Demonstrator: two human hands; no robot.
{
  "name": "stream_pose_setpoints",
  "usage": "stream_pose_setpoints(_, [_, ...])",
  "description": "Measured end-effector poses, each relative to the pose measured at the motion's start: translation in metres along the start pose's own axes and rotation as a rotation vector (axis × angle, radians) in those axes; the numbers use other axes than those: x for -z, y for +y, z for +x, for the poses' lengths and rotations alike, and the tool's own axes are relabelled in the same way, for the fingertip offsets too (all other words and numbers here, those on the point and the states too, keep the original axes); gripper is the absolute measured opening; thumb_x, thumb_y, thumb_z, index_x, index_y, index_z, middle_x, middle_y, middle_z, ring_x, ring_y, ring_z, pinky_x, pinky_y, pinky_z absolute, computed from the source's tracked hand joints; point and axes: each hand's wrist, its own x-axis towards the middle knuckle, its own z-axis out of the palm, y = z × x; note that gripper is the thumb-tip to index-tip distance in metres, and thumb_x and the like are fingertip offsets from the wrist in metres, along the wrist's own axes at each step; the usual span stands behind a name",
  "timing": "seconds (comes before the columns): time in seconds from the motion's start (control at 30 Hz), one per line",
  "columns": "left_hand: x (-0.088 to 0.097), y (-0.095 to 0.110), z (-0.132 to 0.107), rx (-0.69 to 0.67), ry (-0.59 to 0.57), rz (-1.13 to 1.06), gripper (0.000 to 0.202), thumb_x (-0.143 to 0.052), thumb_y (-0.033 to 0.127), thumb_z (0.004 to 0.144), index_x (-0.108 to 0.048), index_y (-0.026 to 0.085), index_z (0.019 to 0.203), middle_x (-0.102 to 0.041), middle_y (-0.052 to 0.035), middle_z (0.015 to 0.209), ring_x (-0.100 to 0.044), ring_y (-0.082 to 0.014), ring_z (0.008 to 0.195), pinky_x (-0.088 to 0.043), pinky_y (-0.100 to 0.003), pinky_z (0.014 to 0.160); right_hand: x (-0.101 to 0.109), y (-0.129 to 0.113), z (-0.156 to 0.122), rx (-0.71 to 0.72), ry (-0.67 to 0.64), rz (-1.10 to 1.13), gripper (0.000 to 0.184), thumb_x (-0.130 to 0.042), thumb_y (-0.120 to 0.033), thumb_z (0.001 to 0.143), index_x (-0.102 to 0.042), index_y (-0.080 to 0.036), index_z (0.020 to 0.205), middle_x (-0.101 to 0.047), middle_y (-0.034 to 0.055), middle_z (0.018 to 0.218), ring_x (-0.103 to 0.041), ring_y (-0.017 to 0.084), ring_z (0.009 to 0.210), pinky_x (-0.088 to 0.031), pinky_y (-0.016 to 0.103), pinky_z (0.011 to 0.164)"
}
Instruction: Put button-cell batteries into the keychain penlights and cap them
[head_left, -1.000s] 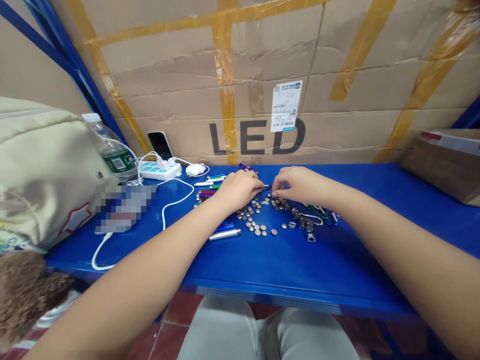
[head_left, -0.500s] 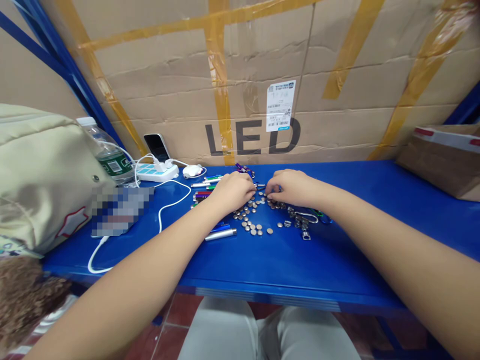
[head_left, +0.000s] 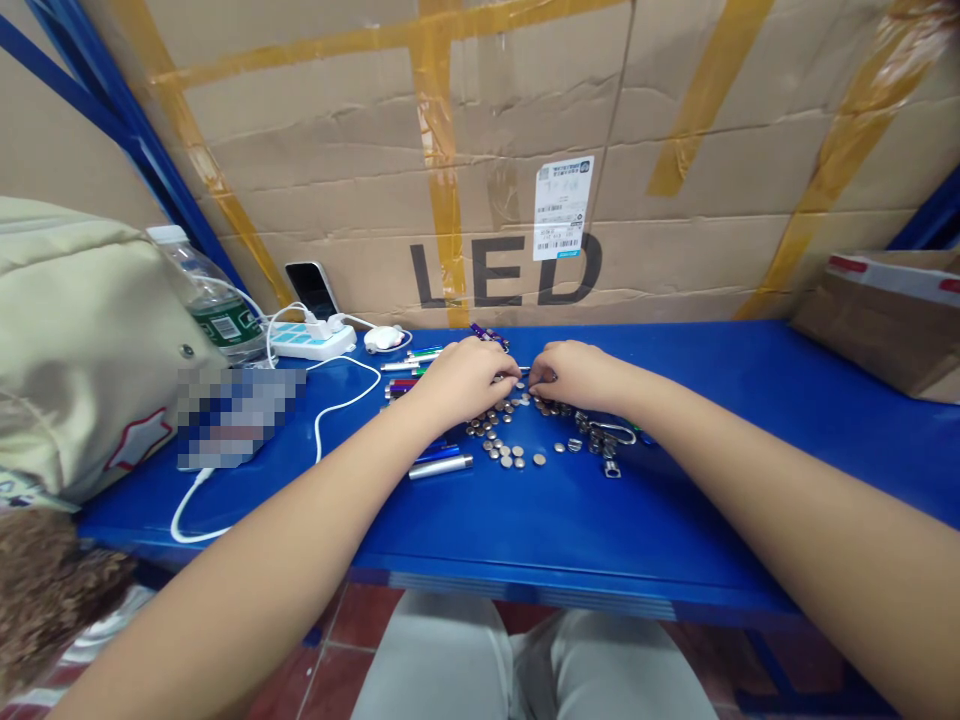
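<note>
My left hand is closed, fingers curled down over the blue tabletop, and the small thing at its fingertips is too hidden to name. Opposite it, my right hand is curled with thumb and fingertips together; what it pinches, if anything, cannot be made out. A thin pale rod shows in the gap between the hands. Small round silver discs, like button cells, lie scattered below both hands. Slim metal tubes in silver, blue, red and green lie beside my left wrist. Silver clips lie under my right wrist.
A large cardboard box stands along the back of the blue table. On the left are a power strip, a phone, white cables, a bottle and a pale bag. A brown package sits at the right.
Both hands stay over the discs with small finger movements. My right fingers have drawn closer together, and my left hand has shifted slightly right. The discs and tubes look unmoved.
</note>
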Motion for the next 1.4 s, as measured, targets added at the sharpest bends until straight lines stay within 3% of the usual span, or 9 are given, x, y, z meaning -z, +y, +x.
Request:
stream_pose_setpoints(0.2, [0.002, -0.002, -0.006, -0.065, -0.027, -0.063, 0.023, -0.054, 0.028, 0.091, -0.075, 0.02, 0.1, -0.073, -0.006, 0.099, -0.062, -0.0224, 0.096, -0.046, -0.038, 0.091, 0.002, 0.002, 0.0, -0.049, -0.051, 0.103, 0.016, -0.065, -0.028, 0.083, -0.075, -0.019, 0.09, -0.075, 0.0058, 0.093, -0.065, 0.02, 0.082, -0.045, 0.027, 0.068])
stream_pose_setpoints(0.43, [0.005, 0.0, -0.011, -0.093, -0.054, -0.087, 0.023, -0.056, 0.026, 0.091, -0.075, 0.019, 0.1, -0.073, -0.0063, 0.094, -0.062, -0.0221, 0.093, -0.047, -0.037, 0.087, -0.001, 0.001, 0.0, -0.048, 0.026, 0.073, 0.012, -0.066, -0.027, 0.083, -0.074, -0.02, 0.088, -0.073, 0.0064, 0.096, -0.064, 0.022, 0.09, -0.045, 0.03, 0.074])
stream_pose_setpoints(0.77, [0.017, 0.006, -0.02, -0.062, -0.056, -0.085, 0.022, -0.056, 0.027, 0.092, -0.074, 0.019, 0.101, -0.073, -0.0063, 0.097, -0.062, -0.0228, 0.094, -0.047, -0.038, 0.087, -0.002, 0.007, -0.002, 0.094, 0.094, 0.045, 0.01, -0.066, -0.026, 0.082, -0.073, -0.02, 0.079, -0.069, 0.0055, 0.095, -0.061, 0.02, 0.091, -0.044, 0.031, 0.079])
stream_pose_setpoints(1.07, [0.022, 0.001, -0.021, 0.032, -0.116, -0.077, 0.02, -0.057, 0.024, 0.091, -0.074, 0.019, 0.101, -0.073, -0.0059, 0.102, -0.062, -0.0233, 0.1, -0.046, -0.039, 0.093, 0.01, 0.008, -0.014, 0.133, -0.037, 0.127, 0.013, -0.066, -0.029, 0.081, -0.078, -0.025, 0.084, -0.07, 0.0047, 0.097, -0.062, 0.021, 0.091, -0.046, 0.032, 0.082])
stream_pose_setpoints(1.23, [0.02, 0.001, -0.02, 0.061, -0.141, -0.107, 0.02, -0.057, 0.02, 0.09, -0.074, 0.018, 0.102, -0.073, -0.0057, 0.103, -0.063, -0.0218, 0.1, -0.046, -0.037, 0.094, 0.007, 0.008, -0.013, 0.11, -0.017, 0.086, 0.021, -0.066, -0.028, 0.081, -0.075, -0.024, 0.1, -0.066, 0.0066, 0.102, -0.06, 0.02, 0.09, -0.045, 0.031, 0.078])
stream_pose_setpoints(1.4, [0.007, 0.0, -0.017, 0.001, -0.111, -0.11, 0.022, -0.056, 0.024, 0.091, -0.074, 0.02, 0.104, -0.071, -0.007, 0.101, -0.063, -0.0221, 0.098, -0.047, -0.037, 0.092, 0.003, 0.006, -0.01, 0.102, 0.005, 0.054, 0.024, -0.062, -0.027, 0.083, -0.073, -0.025, 0.104, -0.064, 0.006, 0.098, -0.058, 0.02, 0.089, -0.042, 0.03, 0.076])
